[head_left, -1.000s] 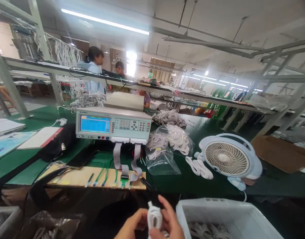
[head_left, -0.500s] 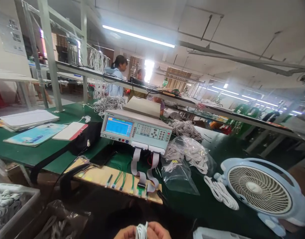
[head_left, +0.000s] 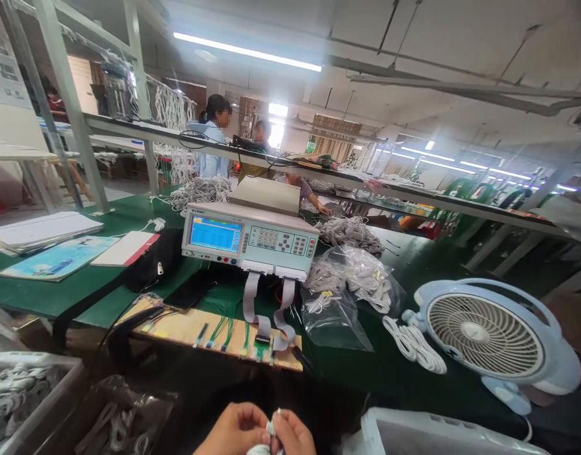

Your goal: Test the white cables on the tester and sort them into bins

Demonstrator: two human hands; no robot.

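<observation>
Low in the head view, my left hand [head_left: 238,430] and my right hand [head_left: 291,432] meet, fingers pinched around a small white cable end [head_left: 270,428]. The rest of the white cable coil [head_left: 258,449] shows below at the frame's bottom edge, partly hidden by the fingers. Beyond the hands lies a wooden board [head_left: 181,325] with green wires and connectors. Two grey ribbon cables [head_left: 250,297] run from it up to a tester [head_left: 252,240] with a lit blue screen.
A blue fan [head_left: 484,335] and a white cable bundle [head_left: 413,344] are at right. Bagged cables [head_left: 337,303] lie beside the tester. Bins [head_left: 76,373] [head_left: 375,430] flank the hands. Papers [head_left: 48,229] and a black bag [head_left: 164,259] sit left. People are behind the shelf.
Both hands have come higher into view, and the fingers now pinch a cable end above the coil. The camera view has shifted slightly. A person's hand now reaches to the cable pile behind.
</observation>
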